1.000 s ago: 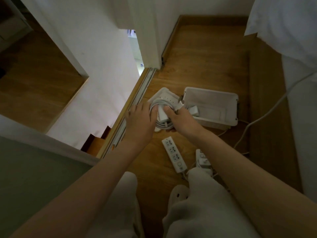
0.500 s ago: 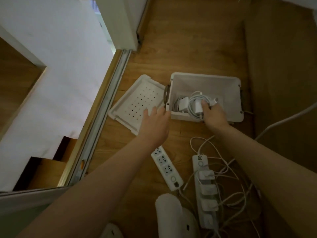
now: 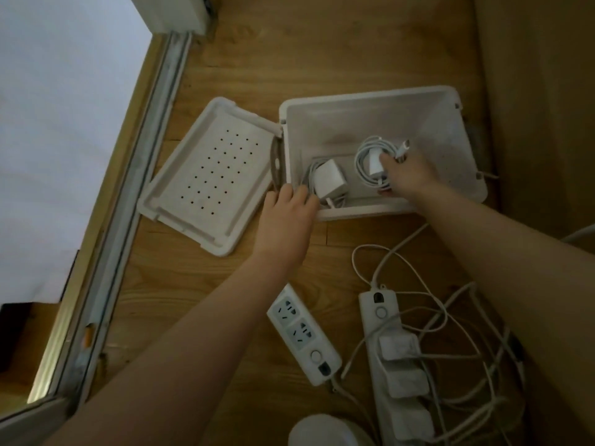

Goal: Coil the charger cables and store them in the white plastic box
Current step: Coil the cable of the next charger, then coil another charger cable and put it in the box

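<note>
Right grip point(image 3: 407, 177) around coiled cable point(image 3: 363, 157), inside box point(image 3: 370, 103)

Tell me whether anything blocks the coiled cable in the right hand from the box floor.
Nothing visible does. The right hand holds the coiled cable inside the open white box; another charger lies to its left.

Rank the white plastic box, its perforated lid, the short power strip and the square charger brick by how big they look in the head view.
1. white plastic box
2. perforated lid, not far behind
3. short power strip, though it lies nearer the camera
4. square charger brick, inside the box
</note>
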The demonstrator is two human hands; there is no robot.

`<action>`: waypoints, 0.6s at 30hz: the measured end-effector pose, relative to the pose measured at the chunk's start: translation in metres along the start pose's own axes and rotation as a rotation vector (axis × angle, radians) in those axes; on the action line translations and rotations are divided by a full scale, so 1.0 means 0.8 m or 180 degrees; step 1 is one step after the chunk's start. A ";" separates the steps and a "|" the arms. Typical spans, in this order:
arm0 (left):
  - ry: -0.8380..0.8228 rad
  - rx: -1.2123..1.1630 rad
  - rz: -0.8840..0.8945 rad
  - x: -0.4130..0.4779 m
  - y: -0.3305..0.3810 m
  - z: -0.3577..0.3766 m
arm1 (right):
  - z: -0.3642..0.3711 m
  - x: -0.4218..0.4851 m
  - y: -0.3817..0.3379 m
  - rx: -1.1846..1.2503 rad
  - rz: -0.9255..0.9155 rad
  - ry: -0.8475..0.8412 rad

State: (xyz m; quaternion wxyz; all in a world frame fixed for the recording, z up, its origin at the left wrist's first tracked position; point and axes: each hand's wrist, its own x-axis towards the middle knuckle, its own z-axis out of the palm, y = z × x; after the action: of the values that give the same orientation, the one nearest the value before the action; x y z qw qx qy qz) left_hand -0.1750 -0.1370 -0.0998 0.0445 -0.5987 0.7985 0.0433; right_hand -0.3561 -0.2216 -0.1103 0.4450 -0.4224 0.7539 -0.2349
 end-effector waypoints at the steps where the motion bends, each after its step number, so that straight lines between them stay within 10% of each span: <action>1: -0.0045 0.0044 0.0064 -0.005 0.001 0.002 | 0.001 0.000 0.000 0.0101 0.0051 -0.0019; 7: 0.0093 0.0086 0.0167 -0.036 -0.002 0.005 | 0.008 -0.006 0.012 -0.0751 0.0364 -0.1010; 10: 0.0128 0.0008 0.0169 -0.044 -0.006 0.006 | 0.023 -0.011 0.018 -0.1785 0.0004 -0.0483; 18: -0.0034 0.0144 0.0134 -0.048 -0.007 0.000 | 0.038 -0.050 0.015 -0.1402 -0.0812 0.0261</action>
State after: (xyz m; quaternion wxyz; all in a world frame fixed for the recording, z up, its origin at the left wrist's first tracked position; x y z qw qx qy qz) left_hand -0.1591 -0.1023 -0.0953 0.0615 -0.5804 0.8115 0.0293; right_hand -0.3249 -0.1807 -0.1150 0.2781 -0.5910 0.7449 -0.1362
